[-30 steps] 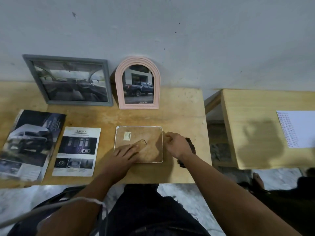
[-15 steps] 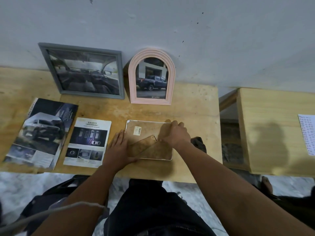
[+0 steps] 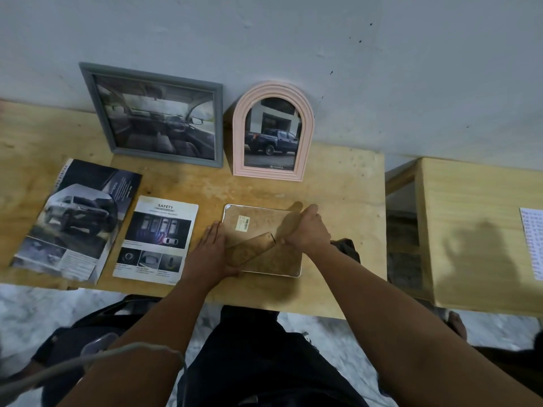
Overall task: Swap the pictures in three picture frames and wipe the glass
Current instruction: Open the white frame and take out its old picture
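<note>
- We see the face-down frame [image 3: 261, 240] at lower centre of the desk [image 3: 338, 186], its brown backing up.
- Our left hand [image 3: 210, 254] lies flat against its left edge, grip released.
- Our right hand [image 3: 305, 230] is curled at the backing's right side, seemingly grasping the raised stand flap [image 3: 249, 249].
- The grey frame [image 3: 158, 113] and pink arched frame [image 3: 273, 132] lean on the wall, upper centre.

A white-edged frame [image 3: 261, 239] lies face down, brown backing up, stand flap raised. A grey frame [image 3: 155, 114] and a pink arched frame [image 3: 273, 132] lean upright behind it. Two car prints [image 3: 79, 218] [image 3: 157, 237] lie flat to its left.
</note>
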